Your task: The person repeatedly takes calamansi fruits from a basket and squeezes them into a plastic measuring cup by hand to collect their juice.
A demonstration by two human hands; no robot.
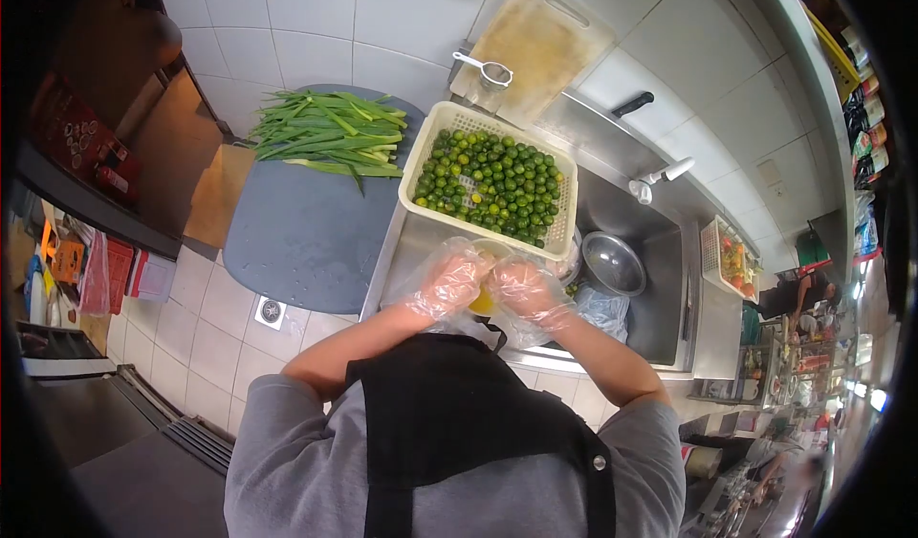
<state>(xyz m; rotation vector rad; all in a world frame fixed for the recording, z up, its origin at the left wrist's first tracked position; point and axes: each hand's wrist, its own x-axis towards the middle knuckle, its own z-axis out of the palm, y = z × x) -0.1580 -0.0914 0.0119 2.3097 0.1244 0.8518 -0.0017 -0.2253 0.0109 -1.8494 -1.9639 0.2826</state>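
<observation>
My left hand [453,280] and my right hand [524,285] both wear loose clear plastic gloves. They are close together just below the front rim of a cream perforated basket [413,167]. The fingers of both hands are curled in; what they hold, if anything, is hidden. Something yellow [483,303] shows between and below the hands, perhaps in a container that they mostly cover. Many small green limes [507,172] fill the basket, a few of them yellowish, with some of its bottom showing.
Long green onions [335,131] lie on a grey surface [301,232] to the left. A steel sink [660,323] on the right holds a metal bowl [614,263] and a plastic bag [602,312]. Behind stand a cutting board [535,45], a small strainer [496,73] and a faucet [662,176].
</observation>
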